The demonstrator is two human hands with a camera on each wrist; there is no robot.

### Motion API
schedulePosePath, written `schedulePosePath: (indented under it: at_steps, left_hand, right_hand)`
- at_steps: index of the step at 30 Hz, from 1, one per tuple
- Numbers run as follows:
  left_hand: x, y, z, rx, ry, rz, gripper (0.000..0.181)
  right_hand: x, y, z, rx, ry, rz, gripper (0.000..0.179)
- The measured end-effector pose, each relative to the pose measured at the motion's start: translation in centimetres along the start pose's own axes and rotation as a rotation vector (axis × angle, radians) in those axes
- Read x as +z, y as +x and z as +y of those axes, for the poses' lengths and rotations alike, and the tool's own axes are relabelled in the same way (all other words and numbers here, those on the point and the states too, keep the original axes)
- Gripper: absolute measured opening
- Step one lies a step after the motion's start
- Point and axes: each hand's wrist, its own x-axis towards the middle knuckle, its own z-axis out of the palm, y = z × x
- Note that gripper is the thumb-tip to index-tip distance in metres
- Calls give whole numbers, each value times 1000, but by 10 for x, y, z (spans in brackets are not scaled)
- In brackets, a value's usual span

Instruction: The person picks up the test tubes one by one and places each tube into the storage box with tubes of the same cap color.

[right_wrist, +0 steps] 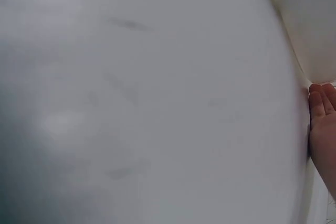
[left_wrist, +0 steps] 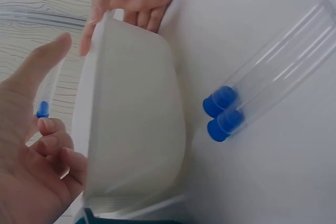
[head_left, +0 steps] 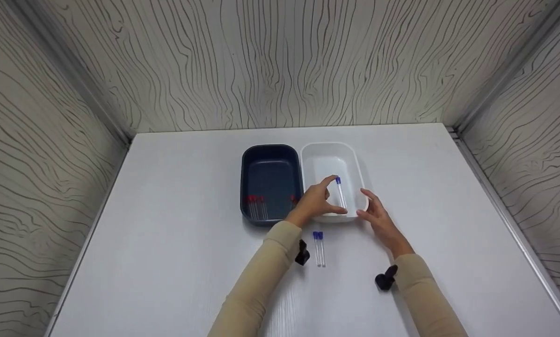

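Note:
My left hand (head_left: 313, 202) is over the near part of a white tray (head_left: 329, 150). Thumb and index finger pinch a clear tube with a blue cap (head_left: 340, 193) by its two ends. In the left wrist view, that tube's blue cap (left_wrist: 43, 109) shows beyond the fingers. At the tray's near right corner, my right hand (head_left: 381, 223) grips the wall, thumb and fingers astride the rim. Two more blue-capped tubes (head_left: 319, 249) lie side by side on the table, in front of the tray. The right wrist view shows only part of the right hand (right_wrist: 323, 129).
Left of the white tray, and against it, stands a dark blue tray (head_left: 270, 149) with several red-capped tubes (head_left: 256, 206) inside. The white table (head_left: 177, 262) is bounded by wood-patterned panels (head_left: 280, 65) at the back and sides.

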Motion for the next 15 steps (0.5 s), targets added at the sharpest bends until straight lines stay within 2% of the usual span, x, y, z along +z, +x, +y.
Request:
schedulePosePath:
  at_steps: [8, 15]
  left_hand:
    - [8, 7, 1, -71, 31, 0, 94]
    - [12, 8, 1, -110, 53, -17, 93]
  right_hand:
    - [-1, 1, 0, 26, -53, 6, 67]
    - [-2, 2, 1, 16, -18, -13, 68]
